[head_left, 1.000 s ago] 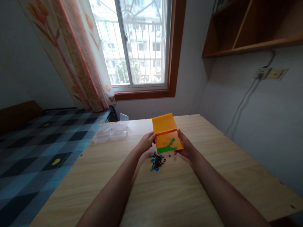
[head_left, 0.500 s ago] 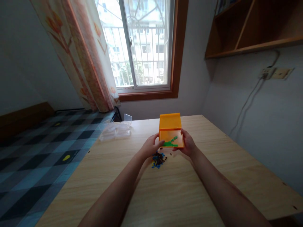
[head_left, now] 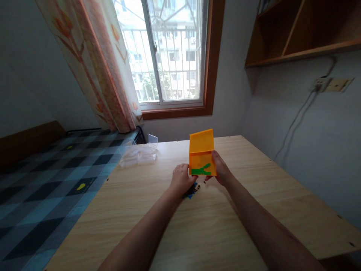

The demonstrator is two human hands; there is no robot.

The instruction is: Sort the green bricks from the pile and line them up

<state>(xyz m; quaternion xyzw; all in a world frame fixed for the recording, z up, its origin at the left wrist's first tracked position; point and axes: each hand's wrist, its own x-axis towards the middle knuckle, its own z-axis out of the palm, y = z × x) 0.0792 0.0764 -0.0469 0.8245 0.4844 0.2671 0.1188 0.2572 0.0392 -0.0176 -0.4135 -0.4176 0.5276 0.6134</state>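
The right hand [head_left: 222, 170] is holding a hinged orange case [head_left: 196, 161] at the center of the frame, slightly right of the middle; its fingers are closing around the case's right edge. The case is standing open and tilted toward the camera, its lid panel [head_left: 201, 141] rising above the lower half. Green pieces [head_left: 199, 171] are lying along the bottom of the lower half, with a branch slanting up toward the right.

The left hand [head_left: 181, 179] is resting at the lower-left corner of the case with its fingers bent — whether they are gripping the case cannot be told. Directly below the case, a pile of small blue and dark brown pieces [head_left: 191, 193] is lying on the wooden table [head_left: 135, 226], partly hidden by the left hand.

Clear plastic containers [head_left: 138, 156] are standing left of center — near the table's far edge. A checked bedspread [head_left: 42, 195] is filling the lower left.
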